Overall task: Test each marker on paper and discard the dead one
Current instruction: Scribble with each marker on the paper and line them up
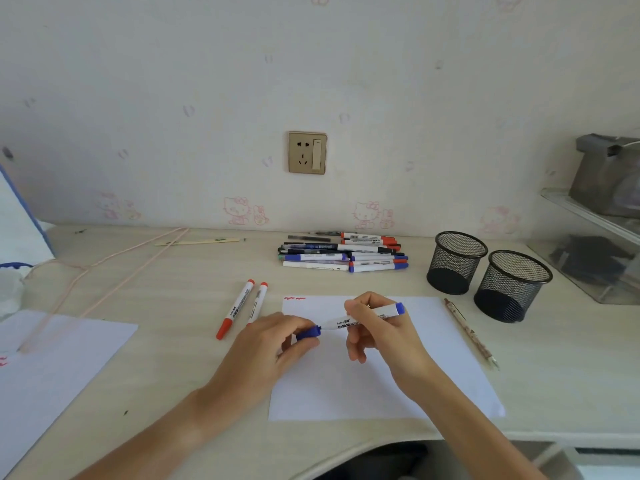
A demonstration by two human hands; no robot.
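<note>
My right hand (375, 327) grips the white barrel of a blue marker (388, 311) above a white sheet of paper (433, 368). My left hand (273, 341) pinches the marker's blue cap (308, 333) at its left end; the cap sits at the tip. Two short red scribbles (294, 298) mark the paper's top left corner. Two red-capped markers (239, 308) lie side by side just left of the paper. A pile of several markers and pens (343, 252) lies farther back on the desk.
Two black mesh pen cups (455, 263) (512, 287) stand at the right. A patterned pencil (471, 332) lies along the paper's right edge. A second sheet (52, 362) lies at the left under pink cords (104, 265). A clear tray (595, 237) sits at the far right.
</note>
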